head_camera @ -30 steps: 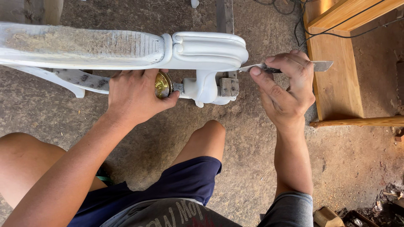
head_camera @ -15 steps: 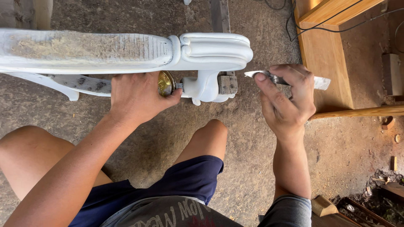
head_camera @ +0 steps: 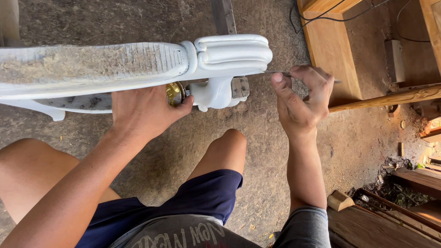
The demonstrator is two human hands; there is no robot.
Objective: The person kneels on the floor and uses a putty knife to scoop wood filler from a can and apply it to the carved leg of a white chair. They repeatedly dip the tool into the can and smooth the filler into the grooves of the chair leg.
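Head view: two hands, one white carved piece (head_camera: 138, 64), perhaps one blade (head_camera: 278, 72)

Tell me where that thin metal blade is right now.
In the head view the thin metal blade sits right of centre, pinched in the right hand, its tip against the rounded end of the white carved furniture piece.
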